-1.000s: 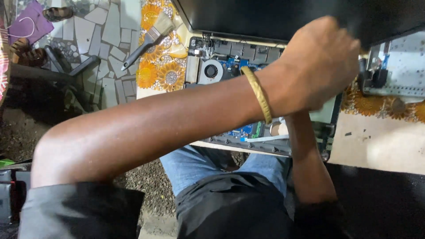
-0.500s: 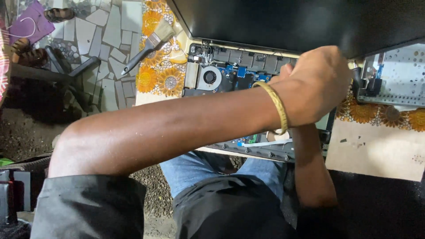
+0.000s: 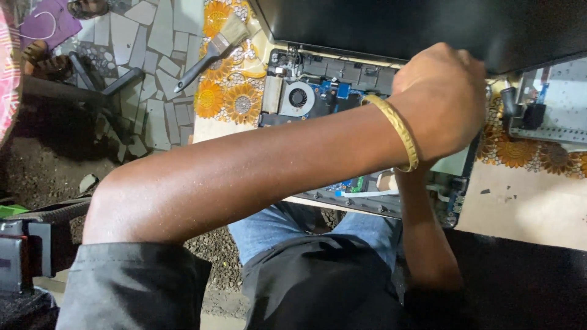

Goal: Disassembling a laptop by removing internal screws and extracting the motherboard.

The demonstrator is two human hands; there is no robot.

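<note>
From the camera on my head, looking down, my left hand is curled into a loose fist over the far right part of the opened laptop base, knuckles up against the edge of its dark lid; I cannot tell whether the fingers pinch anything, since they are tucked under the hand. A gold bangle sits on that wrist, and my forearm crosses the whole base from lower left. My right hand is hidden beneath the left arm, only its forearm showing, so its fingers cannot be judged. The base lies on a table with a sunflower-patterned cloth, its round cooling fan bare and left of my fist. A paintbrush lies well apart at the table's left edge, and a grey metal board rests to the right.
</note>
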